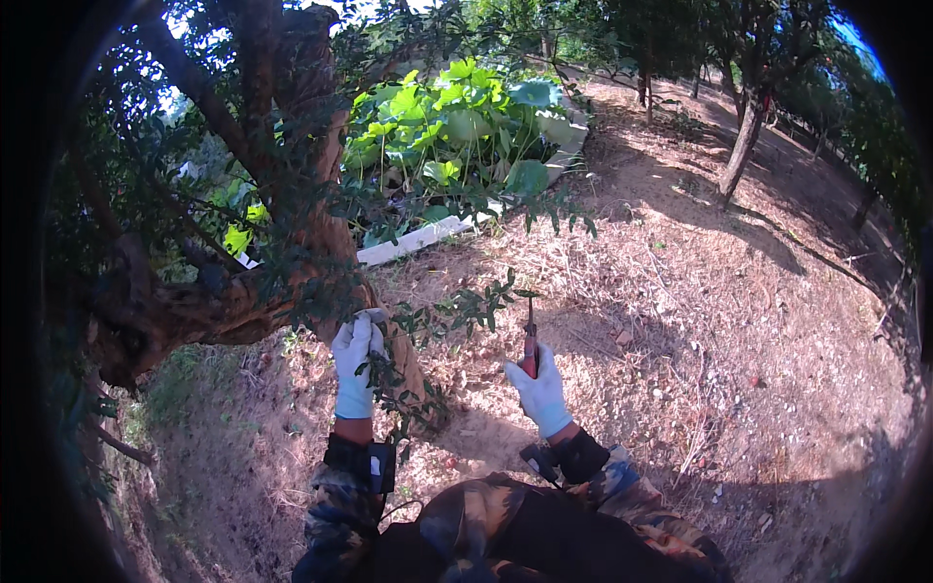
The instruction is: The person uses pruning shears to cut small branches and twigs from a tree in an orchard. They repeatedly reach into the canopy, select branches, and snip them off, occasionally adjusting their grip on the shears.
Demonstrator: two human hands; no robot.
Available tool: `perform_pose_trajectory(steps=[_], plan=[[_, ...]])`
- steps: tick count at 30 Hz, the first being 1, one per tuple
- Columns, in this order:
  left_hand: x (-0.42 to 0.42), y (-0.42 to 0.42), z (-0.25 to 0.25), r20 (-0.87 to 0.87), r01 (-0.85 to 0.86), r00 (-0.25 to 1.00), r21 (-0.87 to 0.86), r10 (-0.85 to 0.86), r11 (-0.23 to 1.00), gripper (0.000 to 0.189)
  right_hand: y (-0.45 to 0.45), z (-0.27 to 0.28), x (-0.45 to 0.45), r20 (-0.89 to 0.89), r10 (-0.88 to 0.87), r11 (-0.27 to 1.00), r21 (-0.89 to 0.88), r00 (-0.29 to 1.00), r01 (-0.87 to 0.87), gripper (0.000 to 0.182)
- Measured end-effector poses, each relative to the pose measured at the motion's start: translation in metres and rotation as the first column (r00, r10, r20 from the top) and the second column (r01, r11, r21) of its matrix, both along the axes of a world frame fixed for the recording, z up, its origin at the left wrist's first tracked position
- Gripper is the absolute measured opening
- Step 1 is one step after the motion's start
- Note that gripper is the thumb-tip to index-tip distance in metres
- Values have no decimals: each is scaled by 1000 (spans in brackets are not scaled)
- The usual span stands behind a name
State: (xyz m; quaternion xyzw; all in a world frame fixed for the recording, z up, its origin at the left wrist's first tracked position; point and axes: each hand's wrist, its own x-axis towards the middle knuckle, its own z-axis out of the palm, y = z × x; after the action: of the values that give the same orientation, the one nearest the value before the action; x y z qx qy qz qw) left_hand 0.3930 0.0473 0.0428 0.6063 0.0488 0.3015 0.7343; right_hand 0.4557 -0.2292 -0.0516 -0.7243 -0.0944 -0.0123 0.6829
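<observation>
My right hand, in a white glove, grips red-handled pruning shears with the blades pointing away from me. Leafy twigs of the tree stretch from the left towards the blade tips; whether they touch the blades I cannot tell. My left hand, gloved too, is raised at the thick tree trunk among small dark leaves. Its fingers are bent close together, and whether a twig is between them is hidden. More leafy shoots hang just right of my left wrist.
A heavy, gnarled branch runs left from the trunk. Beyond it, a pale low border edges a bed of large green-leaved plants. Dry, sloping ground with straw and stones lies to the right, where a slimmer tree stands.
</observation>
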Motion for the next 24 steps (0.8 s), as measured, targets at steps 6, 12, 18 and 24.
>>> perform_pose_trajectory(steps=[6, 12, 18, 24], plan=[[1, 4, -3, 11, 3, 1000, 26, -3, 1000, 32, 3, 0, -2, -102, 70, 991, 122, 992, -57, 51], [3, 2, -3, -11, -7, 1000, -17, 7, 1000, 32, 1, 13, -8, -25, 86, 993, 81, 996, -84, 51], [0, -1, 0, -19, -29, 999, -15, 28, 999, 32, 2, 29, -12, -46, 63, 989, 138, 997, -56, 44], [0, -4, 2, -9, -25, 1000, -35, 25, 999, 32, 4, 29, -13, -66, 76, 976, 207, 995, -60, 40]])
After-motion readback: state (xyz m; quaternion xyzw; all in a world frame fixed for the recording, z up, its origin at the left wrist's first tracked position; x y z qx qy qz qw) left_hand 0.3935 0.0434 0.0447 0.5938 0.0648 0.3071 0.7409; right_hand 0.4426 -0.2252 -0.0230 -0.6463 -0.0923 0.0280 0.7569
